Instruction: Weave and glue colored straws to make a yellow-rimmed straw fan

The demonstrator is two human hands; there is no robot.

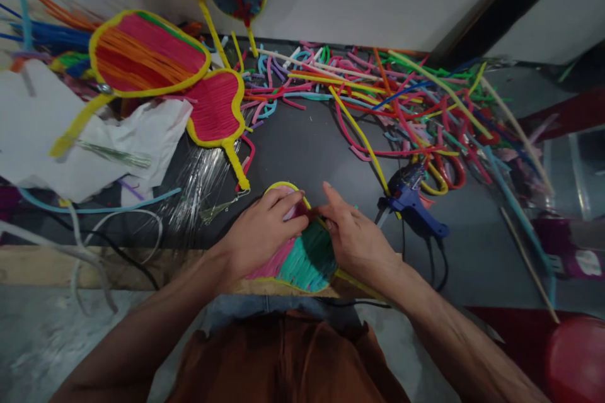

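A fan-shaped panel of pipe cleaners (307, 258), with green and pink fill and a yellow edging, lies at the front edge of the table. My left hand (265, 227) rests over its left side, fingers bent across the pink part and holding it against the table. At the right edge, my right hand (357, 233) has its thumb and fingers drawn together on the yellow edging, the index finger pointing up. A yellow pipe cleaner strip (359, 283) runs out from under that hand to the lower right. My fingertips partly hide the edging.
A blue glue gun (411, 201) with a cable lies right of my hands, near red-handled scissors (449, 173). Loose pipe cleaners (359, 82) are heaped along the back. Finished yellow-edged fans (217, 107), white paper (42, 132) and thin wires (193, 182) lie left.
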